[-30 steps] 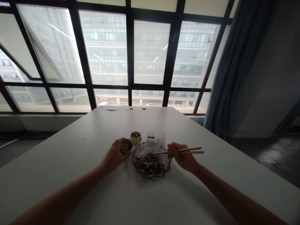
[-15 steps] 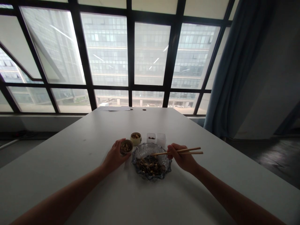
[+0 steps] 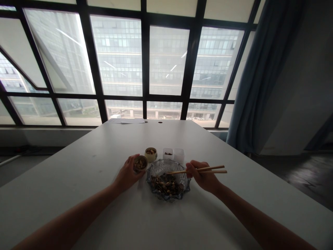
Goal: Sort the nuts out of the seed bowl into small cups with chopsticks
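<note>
Right hand [image 3: 204, 177] pinches chopsticks [image 3: 197, 170] over the glass bowl [image 3: 168, 180] beside it, still full of nuts. Left hand [image 3: 127, 175] wraps a small cup [image 3: 140, 163], partly filled.

The bowl [image 3: 168, 178] looks like clear, glossy cut glass; the chopsticks [image 3: 197, 170] like pale wood; the table [image 3: 78, 180] is smooth, matt white.

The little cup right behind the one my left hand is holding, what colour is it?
The cup is pale yellow, seen in the head view.
</note>
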Tool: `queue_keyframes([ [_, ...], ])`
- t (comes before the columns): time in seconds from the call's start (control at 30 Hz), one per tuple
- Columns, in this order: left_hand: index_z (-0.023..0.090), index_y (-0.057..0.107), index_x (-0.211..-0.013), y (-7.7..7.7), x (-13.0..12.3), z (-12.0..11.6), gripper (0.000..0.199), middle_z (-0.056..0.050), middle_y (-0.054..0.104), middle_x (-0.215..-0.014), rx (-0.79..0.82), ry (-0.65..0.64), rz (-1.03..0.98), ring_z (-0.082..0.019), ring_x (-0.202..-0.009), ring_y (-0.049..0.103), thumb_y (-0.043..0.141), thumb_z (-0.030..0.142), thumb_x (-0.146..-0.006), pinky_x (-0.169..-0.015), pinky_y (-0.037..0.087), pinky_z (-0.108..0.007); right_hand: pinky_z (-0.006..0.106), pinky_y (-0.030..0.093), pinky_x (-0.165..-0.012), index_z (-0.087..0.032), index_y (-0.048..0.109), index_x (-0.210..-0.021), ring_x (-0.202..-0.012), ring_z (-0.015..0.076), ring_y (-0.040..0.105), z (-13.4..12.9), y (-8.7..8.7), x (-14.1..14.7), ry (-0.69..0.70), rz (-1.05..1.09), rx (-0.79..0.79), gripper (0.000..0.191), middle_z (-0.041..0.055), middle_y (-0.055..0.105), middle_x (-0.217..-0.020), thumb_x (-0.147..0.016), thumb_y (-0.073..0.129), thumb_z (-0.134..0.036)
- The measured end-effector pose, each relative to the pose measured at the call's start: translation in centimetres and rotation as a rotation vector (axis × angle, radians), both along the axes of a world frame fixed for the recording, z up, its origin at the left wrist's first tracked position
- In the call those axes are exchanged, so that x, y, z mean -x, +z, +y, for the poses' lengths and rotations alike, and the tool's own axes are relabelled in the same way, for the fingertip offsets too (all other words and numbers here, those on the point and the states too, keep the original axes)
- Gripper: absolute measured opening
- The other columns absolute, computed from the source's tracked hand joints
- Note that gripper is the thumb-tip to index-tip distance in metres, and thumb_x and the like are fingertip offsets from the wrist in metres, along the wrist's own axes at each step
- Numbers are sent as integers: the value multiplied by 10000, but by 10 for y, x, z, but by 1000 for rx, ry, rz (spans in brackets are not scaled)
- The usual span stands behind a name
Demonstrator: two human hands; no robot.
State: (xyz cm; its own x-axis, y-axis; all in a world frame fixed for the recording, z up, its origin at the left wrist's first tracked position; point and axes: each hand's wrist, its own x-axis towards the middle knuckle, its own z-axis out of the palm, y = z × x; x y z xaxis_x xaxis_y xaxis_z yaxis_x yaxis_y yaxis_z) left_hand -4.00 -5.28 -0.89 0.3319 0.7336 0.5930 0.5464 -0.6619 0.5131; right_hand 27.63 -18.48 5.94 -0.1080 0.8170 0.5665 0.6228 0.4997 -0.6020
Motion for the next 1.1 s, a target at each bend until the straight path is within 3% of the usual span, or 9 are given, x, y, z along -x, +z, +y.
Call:
queue_keyframes([
  [0.3,242,454,-1354,-1,-1,1,652,-113,580,-1327,-6,11,-6,-305,-1198,612,716,348,-766,-1007,527,-471,237,406,-447,-208,547,-599,-433,132,572,-1,2,-4,-6,-75,-39,458,28,650,-514,-969,546,-479],
  [1.1,228,418,-1374,0,-1,1,658,-131,553,-1354,18,-15,-1,-312,-1213,605,690,362,-790,-1008,526,-476,234,422,-441,-212,506,-620,-428,135,589,-4,4,1,67,-21,-58,471,13,609,-498,-1030,427,-428],
])
